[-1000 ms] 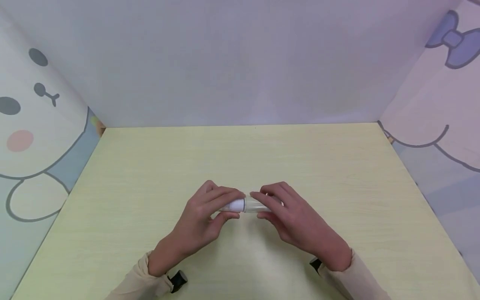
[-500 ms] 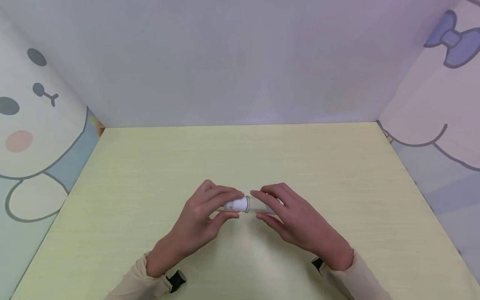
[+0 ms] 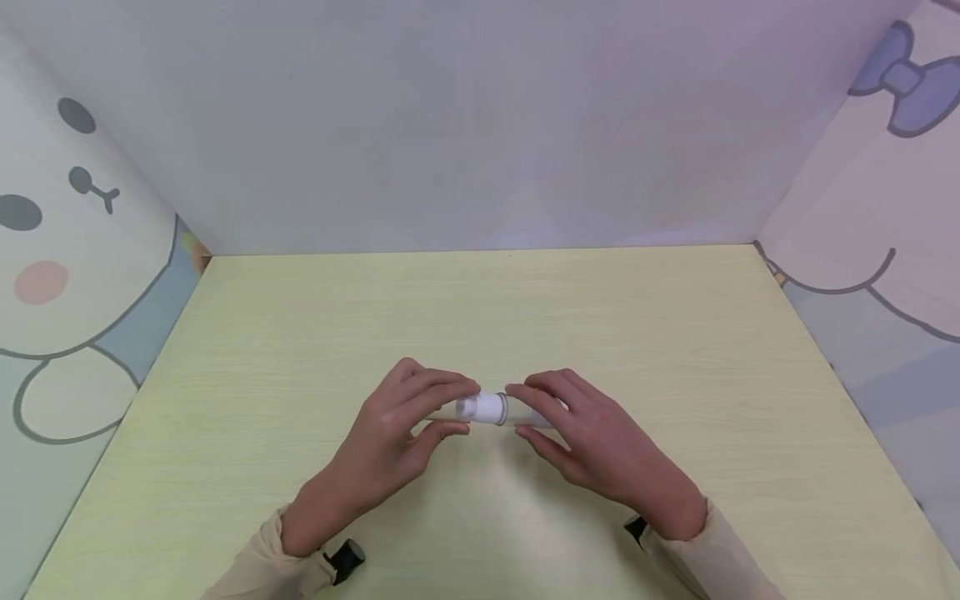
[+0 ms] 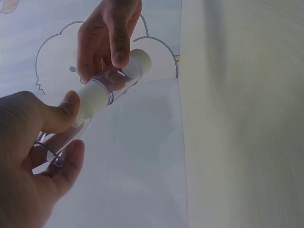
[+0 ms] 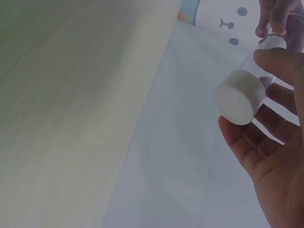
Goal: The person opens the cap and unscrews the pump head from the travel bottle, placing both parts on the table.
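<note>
Between the two hands lies a small clear bottle (image 3: pixel 519 410), level, with a white pump top (image 3: pixel 483 407) pointing left. My right hand (image 3: pixel 592 429) grips its body, thumb on one side and fingers on the other. The white base (image 5: pixel 240 97) of the bottle faces the right wrist camera. My left hand (image 3: pixel 397 429) holds a clear cap (image 4: pixel 59 147) by its sides, fingers and thumb curled round it. Part of the pump top shows white beyond the cap's edge, and a thin ring (image 4: pixel 105 90) circles the bottle below it.
A pale wood-grain table (image 3: pixel 480 317) spreads beneath both hands. A plain light wall (image 3: pixel 480 125) rises at the back, with cartoon-printed panels (image 3: pixel 45 292) at the sides. Black wrist cameras (image 3: pixel 347 560) sit under the sleeves.
My left hand has shifted left with the clear cap, sliding it along the pump top, so more of the white top shows. My right hand with the bottle has barely moved.
</note>
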`<state>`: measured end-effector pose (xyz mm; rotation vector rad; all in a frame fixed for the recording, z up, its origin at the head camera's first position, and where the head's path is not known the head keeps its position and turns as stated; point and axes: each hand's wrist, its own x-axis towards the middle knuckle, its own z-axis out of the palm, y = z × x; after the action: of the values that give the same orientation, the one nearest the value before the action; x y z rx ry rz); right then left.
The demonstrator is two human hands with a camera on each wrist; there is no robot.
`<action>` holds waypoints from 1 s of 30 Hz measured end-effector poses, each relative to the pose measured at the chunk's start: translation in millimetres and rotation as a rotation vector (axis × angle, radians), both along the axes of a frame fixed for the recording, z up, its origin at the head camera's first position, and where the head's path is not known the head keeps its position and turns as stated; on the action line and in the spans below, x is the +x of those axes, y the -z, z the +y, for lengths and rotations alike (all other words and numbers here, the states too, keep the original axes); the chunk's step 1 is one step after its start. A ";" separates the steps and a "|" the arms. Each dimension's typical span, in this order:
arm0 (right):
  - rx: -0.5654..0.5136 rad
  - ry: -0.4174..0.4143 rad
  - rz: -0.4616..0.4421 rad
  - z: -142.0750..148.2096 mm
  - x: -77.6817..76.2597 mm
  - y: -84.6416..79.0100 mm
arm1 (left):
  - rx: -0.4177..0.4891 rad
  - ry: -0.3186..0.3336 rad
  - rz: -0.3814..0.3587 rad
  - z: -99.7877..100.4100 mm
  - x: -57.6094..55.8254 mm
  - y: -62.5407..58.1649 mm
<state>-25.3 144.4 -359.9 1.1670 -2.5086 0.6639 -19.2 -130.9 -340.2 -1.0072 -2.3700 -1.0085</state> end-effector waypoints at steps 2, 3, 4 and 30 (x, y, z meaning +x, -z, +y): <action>-0.002 0.002 -0.006 0.6 0.2 0.9 | -0.007 0.000 -0.001 -0.9 -0.1 -0.7; -0.001 0.005 -0.011 0.8 0.5 1.1 | -0.011 -0.003 -0.003 -1.5 -0.2 -1.1; 0.001 0.009 -0.016 1.1 0.7 1.4 | -0.014 -0.005 -0.006 -2.0 -0.3 -1.2; -0.061 0.022 -0.092 4.7 0.8 5.0 | -0.193 -0.084 0.022 -19.2 -4.3 12.9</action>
<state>-24.6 149.1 -364.9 1.1095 -2.5530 0.8001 -23.5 -150.1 -353.2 -0.9693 -2.5051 -0.7459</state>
